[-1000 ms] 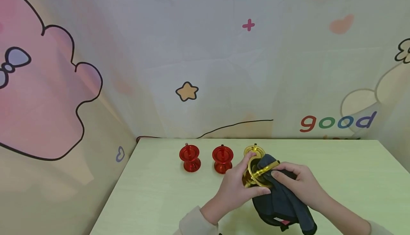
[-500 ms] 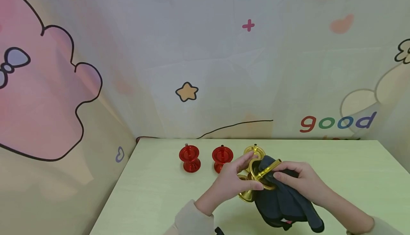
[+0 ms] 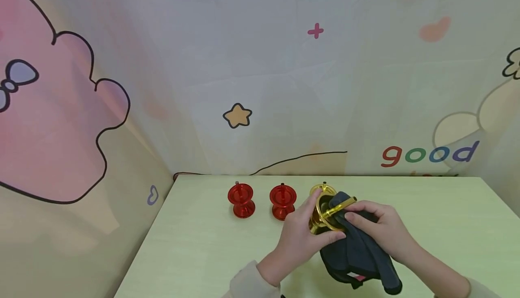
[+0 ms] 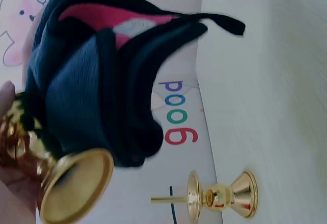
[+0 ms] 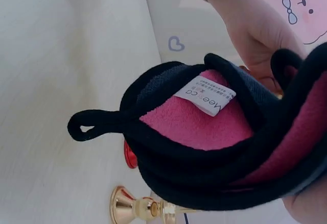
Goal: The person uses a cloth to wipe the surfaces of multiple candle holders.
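My left hand (image 3: 298, 235) grips a shiny gold candle holder (image 3: 340, 207), tilted with its dish and long spike toward the right. In the left wrist view its round gold foot (image 4: 76, 185) faces the camera. My right hand (image 3: 383, 230) pinches a dark navy cloth (image 3: 353, 255), pressed into the dish beside the spike. The cloth hangs down in folds. In the right wrist view the cloth shows a pink underside (image 5: 189, 127), a white label (image 5: 207, 94) and a black loop (image 5: 94, 125). Part of the dish is hidden by the cloth.
A second gold candle holder (image 4: 219, 197) stands upright behind my left hand. Two red candle holders (image 3: 240, 198) stand upright to its left in a row. All are on a pale table (image 3: 195, 244), with a printed curtain (image 3: 276, 108) behind.
The gold candle holder tipped so its foot showed below my left hand half a second ago, then swung back up. The cloth and both hands shifted slightly left and up with it.
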`<action>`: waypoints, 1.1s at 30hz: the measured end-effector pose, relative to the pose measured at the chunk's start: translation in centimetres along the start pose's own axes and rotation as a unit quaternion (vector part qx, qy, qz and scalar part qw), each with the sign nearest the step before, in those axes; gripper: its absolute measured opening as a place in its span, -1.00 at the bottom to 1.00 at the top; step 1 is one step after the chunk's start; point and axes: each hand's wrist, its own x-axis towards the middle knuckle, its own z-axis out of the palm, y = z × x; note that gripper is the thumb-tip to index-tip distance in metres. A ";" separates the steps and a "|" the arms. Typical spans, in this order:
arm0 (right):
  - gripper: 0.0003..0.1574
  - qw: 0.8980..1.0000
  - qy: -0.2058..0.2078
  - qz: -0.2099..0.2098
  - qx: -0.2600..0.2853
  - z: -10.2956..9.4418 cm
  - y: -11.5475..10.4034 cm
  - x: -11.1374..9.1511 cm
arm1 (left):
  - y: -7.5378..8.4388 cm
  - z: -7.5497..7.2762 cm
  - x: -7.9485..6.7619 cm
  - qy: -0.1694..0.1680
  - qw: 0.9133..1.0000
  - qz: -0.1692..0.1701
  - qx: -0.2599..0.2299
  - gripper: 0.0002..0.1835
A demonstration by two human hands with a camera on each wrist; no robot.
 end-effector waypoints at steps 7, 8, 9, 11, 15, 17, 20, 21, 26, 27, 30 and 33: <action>-0.86 0.993 -0.101 -0.063 0.009 -1.5 0.0 0.6 | -0.4 -1.7 0.6 -0.101 0.984 -0.016 -0.145 -0.23; -0.86 0.990 -0.120 -0.079 0.011 -1.8 0.0 0.7 | -0.4 -2.0 0.7 -0.127 0.977 -0.029 -0.171 -0.23; -0.86 0.986 -0.138 -0.090 0.017 -2.0 0.0 0.8 | -0.4 -2.2 0.8 -0.150 0.968 -0.044 -0.194 -0.22; -0.86 0.982 -0.156 -0.098 0.026 -2.2 -0.1 1.0 | -0.4 -2.5 0.9 -0.179 0.956 -0.075 -0.221 -0.20; -0.91 0.990 -0.128 -0.052 0.026 -2.1 -0.3 0.9 | -0.5 -2.2 0.8 -0.144 0.962 -0.088 -0.216 -0.21; -0.87 0.994 -0.101 -0.020 0.029 -1.8 -0.3 0.8 | -0.5 -1.6 0.4 -0.099 0.973 -0.069 -0.198 -0.24; -0.77 0.997 -0.064 0.018 0.047 -1.4 -0.2 0.6 | -0.4 -0.8 -0.1 -0.041 0.989 -0.027 -0.142 -0.29; -0.75 0.997 -0.052 0.027 0.055 -1.3 -0.2 0.5 | -0.3 -0.5 -0.3 -0.026 0.993 -0.012 -0.117 -0.30; -0.71 0.997 -0.016 0.040 0.063 -0.6 -0.6 0.1 | -0.1 0.2 -0.5 0.016 0.999 0.041 -0.003 -0.13; -0.72 0.998 -0.014 0.034 0.058 -0.5 -0.7 0.0 | 0.0 0.2 -0.4 0.025 0.999 0.047 0.003 -0.10; -0.76 0.999 -0.012 0.007 0.034 -0.4 -0.9 -0.2 | 0.1 -0.1 -0.1 0.048 0.996 0.070 0.009 -0.09; -0.84 0.999 -0.021 -0.036 0.008 -0.6 -1.1 -0.4 | 0.1 -0.9 0.2 0.023 0.997 0.071 -0.034 -0.14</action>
